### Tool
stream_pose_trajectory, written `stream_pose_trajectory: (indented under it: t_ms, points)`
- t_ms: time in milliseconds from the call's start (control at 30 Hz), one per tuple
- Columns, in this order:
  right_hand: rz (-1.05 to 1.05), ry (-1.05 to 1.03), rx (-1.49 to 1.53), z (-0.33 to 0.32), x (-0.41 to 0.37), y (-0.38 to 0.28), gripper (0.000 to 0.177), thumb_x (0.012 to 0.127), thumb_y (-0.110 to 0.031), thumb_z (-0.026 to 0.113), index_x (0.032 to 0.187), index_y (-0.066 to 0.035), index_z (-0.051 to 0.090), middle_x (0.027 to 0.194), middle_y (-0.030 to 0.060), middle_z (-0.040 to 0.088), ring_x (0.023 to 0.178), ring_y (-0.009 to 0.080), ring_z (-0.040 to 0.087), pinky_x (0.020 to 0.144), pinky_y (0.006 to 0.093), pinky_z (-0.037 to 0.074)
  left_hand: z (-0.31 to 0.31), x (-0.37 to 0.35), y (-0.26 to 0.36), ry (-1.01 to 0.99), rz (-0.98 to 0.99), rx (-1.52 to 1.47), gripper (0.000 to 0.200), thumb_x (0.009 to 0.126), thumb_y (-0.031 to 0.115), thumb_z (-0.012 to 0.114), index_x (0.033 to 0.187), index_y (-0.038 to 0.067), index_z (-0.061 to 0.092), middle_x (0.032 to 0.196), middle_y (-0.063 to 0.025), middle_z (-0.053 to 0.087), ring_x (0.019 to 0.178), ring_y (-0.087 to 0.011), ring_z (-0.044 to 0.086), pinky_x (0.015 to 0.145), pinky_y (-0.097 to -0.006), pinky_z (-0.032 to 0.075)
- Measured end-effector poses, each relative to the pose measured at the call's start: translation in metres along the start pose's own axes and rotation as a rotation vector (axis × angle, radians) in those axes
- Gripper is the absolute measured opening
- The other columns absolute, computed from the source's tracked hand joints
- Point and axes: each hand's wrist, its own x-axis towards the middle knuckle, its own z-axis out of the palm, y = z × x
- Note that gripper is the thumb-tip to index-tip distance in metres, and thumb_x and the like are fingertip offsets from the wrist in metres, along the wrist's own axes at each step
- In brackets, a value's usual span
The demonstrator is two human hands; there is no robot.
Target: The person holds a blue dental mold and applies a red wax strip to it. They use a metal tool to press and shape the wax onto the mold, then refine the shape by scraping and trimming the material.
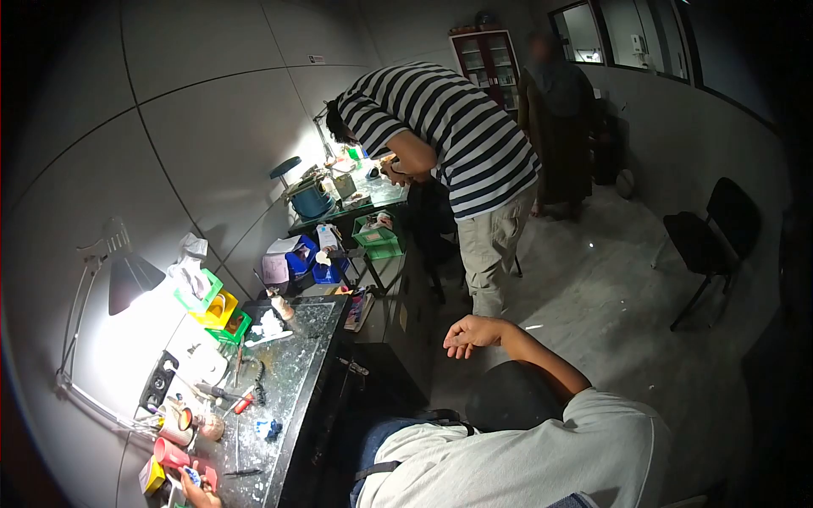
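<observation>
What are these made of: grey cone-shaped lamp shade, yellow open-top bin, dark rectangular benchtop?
Grey lamp shade: probably painted metal, satin; smooth, evenly shaded cone. Yellow bin: likely moulded plastic, semi-matte; uniform bright colour. Dark benchtop: hard, fairly glossy; lamplight reflects off it. Glass, stone or laminate, can't tell.

Hand (200, 489) beside pink cup (172, 453) | lit lamp (134, 278) over near bench (298, 360) | striped-shirt person (449, 127) bent at far bench (385, 195)
</observation>
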Motion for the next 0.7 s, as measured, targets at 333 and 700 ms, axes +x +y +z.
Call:
stream_pose_trajectory:
  t_ms: [333,700]
  points:
    - [-0.099,0.063,0.135,-0.018,-0.001,0.012,0.037,0.099,-0.032,0.067,0.116,0.001,0.065,0.104,0.0115,0.073,0.086,0.0168,0.070,0.072,0.0296,0.058,0.002,0.003,0.006,-0.021,0.011,-0.016,0.043,0.094,0.056,0.058,0.119,0.020,0.057,0.097,-0.0060,0.065,0.072,-0.0233,0.056,0.064,-0.0524,0.046]
    - [-0.210,-0.014,0.162,-0.019,0.004,-0.006,0.039,0.100,-0.035,0.066,0.120,-0.001,0.064,0.105,0.0099,0.073,0.087,0.0159,0.070,0.076,0.0298,0.057,0.027,-0.001,0.018,-0.026,0.000,-0.028,0.046,0.093,0.058,0.059,0.122,0.022,0.056,0.098,-0.0060,0.065,0.077,-0.0253,0.058,0.069,-0.0569,0.049]
